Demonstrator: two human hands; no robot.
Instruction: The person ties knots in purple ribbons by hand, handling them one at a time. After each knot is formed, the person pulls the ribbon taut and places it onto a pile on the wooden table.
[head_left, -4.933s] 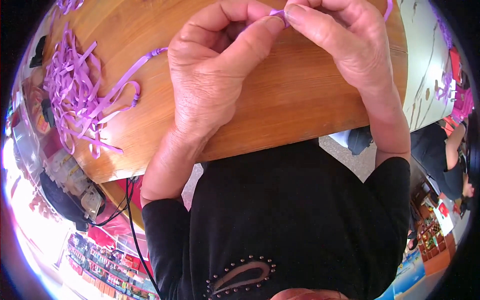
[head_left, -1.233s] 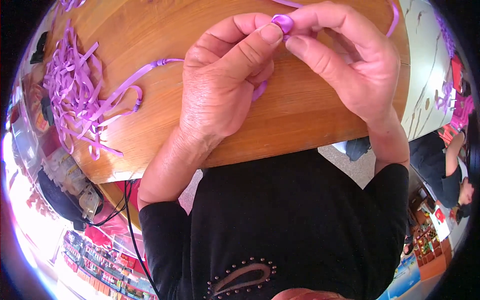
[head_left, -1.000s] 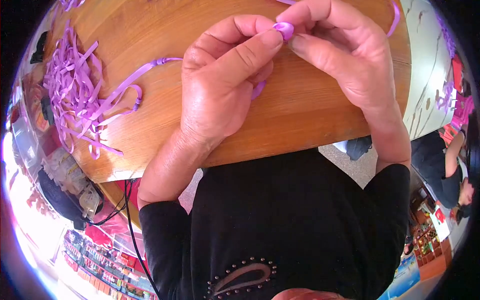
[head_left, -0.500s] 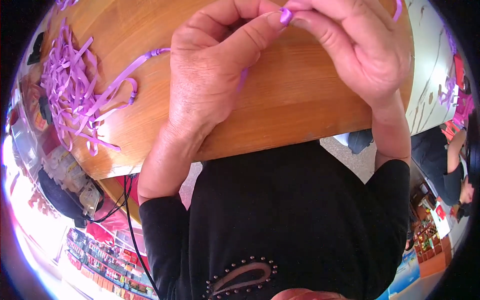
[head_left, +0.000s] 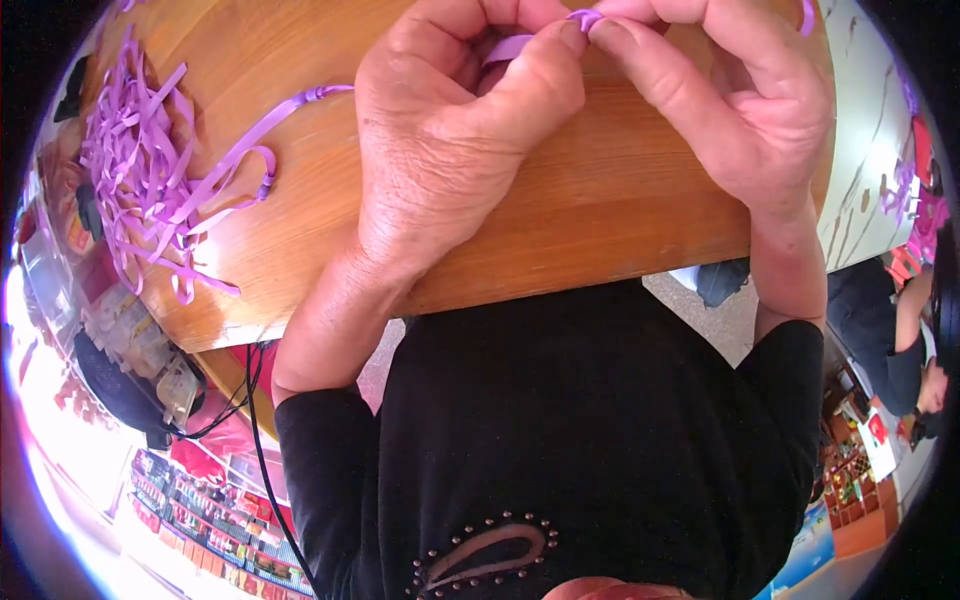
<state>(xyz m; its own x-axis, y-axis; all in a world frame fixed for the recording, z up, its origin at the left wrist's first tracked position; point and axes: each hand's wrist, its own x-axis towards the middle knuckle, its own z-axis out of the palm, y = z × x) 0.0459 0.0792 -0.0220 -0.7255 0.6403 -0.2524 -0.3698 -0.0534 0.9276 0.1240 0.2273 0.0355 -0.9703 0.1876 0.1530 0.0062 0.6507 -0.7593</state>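
Between both hands, over the far part of the table, is a purple ribbon (head_left: 509, 48) with a small loop or knot at the fingertips. My left hand (head_left: 450, 120) pinches it between thumb and forefinger, and part of the strip passes through its curled fingers. My right hand (head_left: 735, 105) pinches the same spot from the other side, thumb tip close to the left thumb. At the left lies a tangled heap of purple ribbons (head_left: 145, 170). A strand with darker knotted bands runs from it toward my left wrist.
The wooden table (head_left: 600, 220) has its near edge against my body. A white marbled surface (head_left: 870, 130) adjoins on the right, with more purple ribbon (head_left: 900, 185) on it. Black cables (head_left: 255, 420) hang at the lower left. Another person's arm (head_left: 912, 310) shows at far right.
Both hands have shifted slightly right. My left hand has turned, so more of the ribbon shows inside its fingers, and the purple piece at the fingertips now looks like a small loop.
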